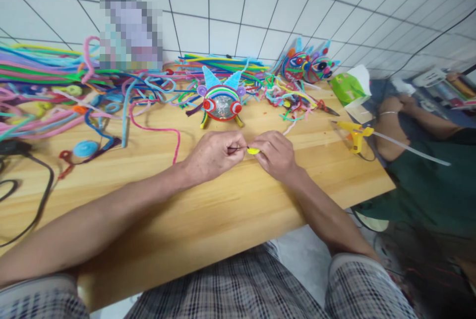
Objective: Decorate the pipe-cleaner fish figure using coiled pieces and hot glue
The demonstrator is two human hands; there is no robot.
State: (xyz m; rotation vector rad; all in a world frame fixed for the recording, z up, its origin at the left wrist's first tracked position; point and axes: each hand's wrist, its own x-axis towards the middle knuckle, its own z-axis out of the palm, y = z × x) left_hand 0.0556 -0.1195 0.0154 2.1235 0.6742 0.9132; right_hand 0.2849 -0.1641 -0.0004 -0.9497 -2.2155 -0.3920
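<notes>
Over the middle of the wooden table [208, 220], my left hand [217, 155] pinches a thin dark strand [233, 150]. Close beside it, my right hand [274, 154] holds a small yellow piece [253, 151] between thumb and fingers. The strand's end meets the yellow piece between the two hands. Just behind them stands a mask-like craft figure [222, 103] with light blue pointed ears, red and white round eyes and a silvery middle.
Colourful fuzzy stems [44, 71] pile along the wall. Two finished-looking figures [307, 65], a green packet [347, 86], scissors [327, 108] and a yellow glue gun [355, 133] lie right. A blue disc [85, 148] and black cable [48, 187] are left. Another person sits at right.
</notes>
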